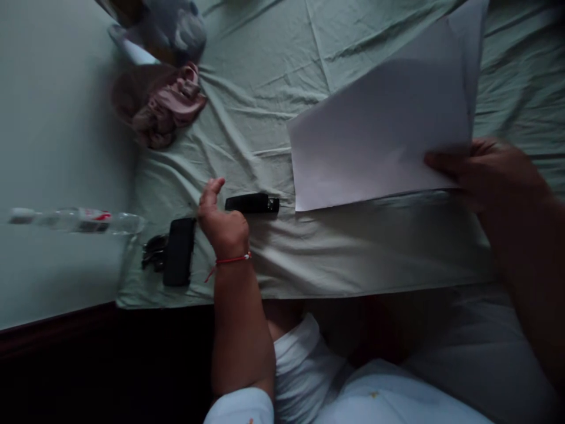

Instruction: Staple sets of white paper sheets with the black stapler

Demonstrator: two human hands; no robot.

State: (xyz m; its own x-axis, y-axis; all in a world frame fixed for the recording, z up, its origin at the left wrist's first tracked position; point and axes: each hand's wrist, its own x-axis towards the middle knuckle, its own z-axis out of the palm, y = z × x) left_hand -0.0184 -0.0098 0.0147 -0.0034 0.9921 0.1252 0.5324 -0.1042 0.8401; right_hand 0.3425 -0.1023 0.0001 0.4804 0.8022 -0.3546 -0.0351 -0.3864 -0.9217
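Note:
My right hand (485, 171) grips the lower right edge of some white paper sheets (379, 123) and holds them tilted above the pale green bedsheet (265, 70). My left hand (220, 221), with a red thread around the wrist, rests on the sheet with its fingers curled and the thumb raised; nothing shows in it. It lies between a black phone (179, 250) on its left and a small black oblong device (252, 203) just to its upper right.
A bunch of dark keys (153, 253) lies left of the phone. A clear plastic bottle (75, 219) lies on its side at the left. Pink crumpled cloth (163, 106) and a grey bundle (172, 29) sit at the upper left. The bed's edge runs below my hands.

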